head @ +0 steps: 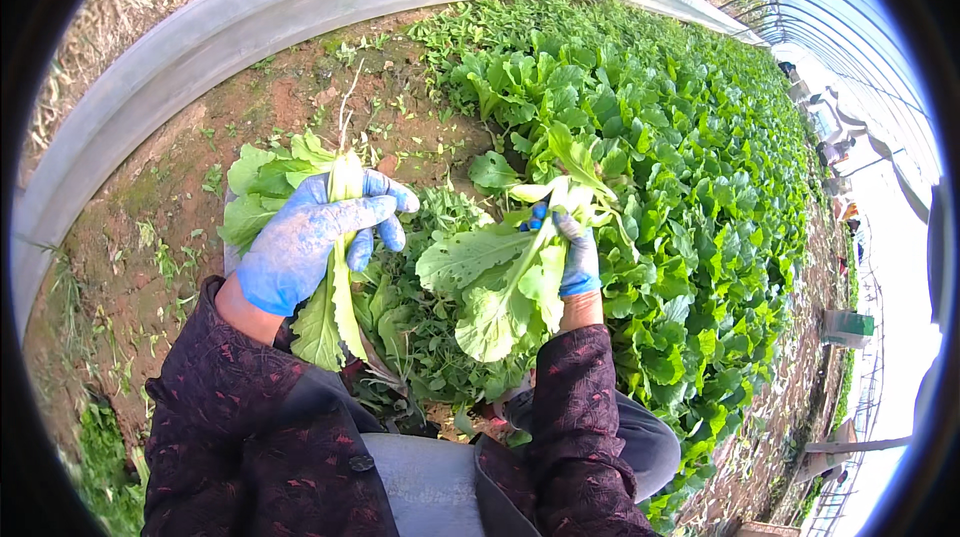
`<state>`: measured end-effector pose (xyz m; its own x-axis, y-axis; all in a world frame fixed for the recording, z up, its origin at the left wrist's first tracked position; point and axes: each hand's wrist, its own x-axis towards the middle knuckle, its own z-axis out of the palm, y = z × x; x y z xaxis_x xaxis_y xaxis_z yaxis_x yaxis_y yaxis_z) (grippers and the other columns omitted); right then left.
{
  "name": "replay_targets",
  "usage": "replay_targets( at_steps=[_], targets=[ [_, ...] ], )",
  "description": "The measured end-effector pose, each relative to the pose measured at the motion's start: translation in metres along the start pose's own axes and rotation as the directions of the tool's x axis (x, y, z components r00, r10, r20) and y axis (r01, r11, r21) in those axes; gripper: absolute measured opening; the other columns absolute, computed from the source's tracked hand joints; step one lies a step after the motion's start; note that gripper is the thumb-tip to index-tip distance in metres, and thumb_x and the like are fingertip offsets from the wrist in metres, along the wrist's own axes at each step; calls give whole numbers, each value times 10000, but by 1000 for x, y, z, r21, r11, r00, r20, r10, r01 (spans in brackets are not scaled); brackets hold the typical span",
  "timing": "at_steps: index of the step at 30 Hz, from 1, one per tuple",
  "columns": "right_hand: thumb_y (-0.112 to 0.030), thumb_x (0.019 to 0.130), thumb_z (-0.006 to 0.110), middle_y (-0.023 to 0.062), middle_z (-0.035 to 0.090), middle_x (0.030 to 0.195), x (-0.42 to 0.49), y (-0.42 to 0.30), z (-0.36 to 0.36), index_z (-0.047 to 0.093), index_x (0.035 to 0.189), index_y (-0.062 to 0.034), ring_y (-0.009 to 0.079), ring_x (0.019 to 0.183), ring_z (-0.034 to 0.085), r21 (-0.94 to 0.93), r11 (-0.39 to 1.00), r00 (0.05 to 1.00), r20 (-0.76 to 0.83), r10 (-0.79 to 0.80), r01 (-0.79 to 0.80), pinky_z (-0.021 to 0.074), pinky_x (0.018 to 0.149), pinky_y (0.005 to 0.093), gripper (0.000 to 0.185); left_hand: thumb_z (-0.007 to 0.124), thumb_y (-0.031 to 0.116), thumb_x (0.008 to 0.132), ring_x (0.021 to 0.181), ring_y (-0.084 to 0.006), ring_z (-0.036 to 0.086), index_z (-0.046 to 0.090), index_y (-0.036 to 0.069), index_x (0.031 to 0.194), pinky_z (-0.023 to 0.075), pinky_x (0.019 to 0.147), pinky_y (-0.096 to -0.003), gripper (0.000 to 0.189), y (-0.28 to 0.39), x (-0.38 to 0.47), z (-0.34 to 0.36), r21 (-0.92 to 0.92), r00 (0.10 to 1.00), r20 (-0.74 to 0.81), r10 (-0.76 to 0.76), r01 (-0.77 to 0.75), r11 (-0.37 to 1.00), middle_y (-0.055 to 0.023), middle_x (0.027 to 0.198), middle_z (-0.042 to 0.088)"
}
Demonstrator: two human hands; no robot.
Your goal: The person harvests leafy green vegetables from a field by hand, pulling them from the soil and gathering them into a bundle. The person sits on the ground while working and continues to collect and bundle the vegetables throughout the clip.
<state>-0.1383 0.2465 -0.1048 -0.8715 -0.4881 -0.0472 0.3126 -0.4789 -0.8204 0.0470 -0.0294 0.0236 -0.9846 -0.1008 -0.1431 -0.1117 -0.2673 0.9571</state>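
Observation:
Both my hands wear blue rubber gloves smeared with pale soil. My left hand (322, 226) grips a leafy green plant by its pale stem (345, 175), the thin root pointing up and a long leaf (321, 323) hanging below. More broad leaves (259, 181) show just behind that hand. In my right hand (577, 252) is a bunch of leafy greens (499, 286), held round the pale stems; its leaves hang down to the left, one of them dotted with small holes. Pulled greens and small weeds (442, 342) lie in a heap between my forearms.
A dense bed of leafy greens (690, 222) grows on the right. Bare reddish soil (180, 162) with small weeds spreads on the left. Plastic sheeting (172, 49) curves along the greenhouse edge. Crates and what look like people are far off at the right.

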Motion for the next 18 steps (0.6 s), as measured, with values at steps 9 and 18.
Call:
replay_targets(
  at_steps=[9,18],
  targets=[
    [-82,840,635,105,677,1010,-85,25,32,585,1160,4,231,876,669,113,983,972,-167,165,-147,552,827,366,336,672,223,822,480,-47,431,645,66,909,330,429,-209,181,-34,10,28,378,991,101,-87,43,925,-13,671,627],
    [-129,832,661,91,682,1031,-97,69,29,624,1134,-4,209,906,657,349,925,961,-166,220,-152,520,858,350,329,756,284,788,721,-116,599,699,63,986,474,670,-279,302,-116,30,65,573,988,157,-9,-83,816,-36,880,697]
  ],
)
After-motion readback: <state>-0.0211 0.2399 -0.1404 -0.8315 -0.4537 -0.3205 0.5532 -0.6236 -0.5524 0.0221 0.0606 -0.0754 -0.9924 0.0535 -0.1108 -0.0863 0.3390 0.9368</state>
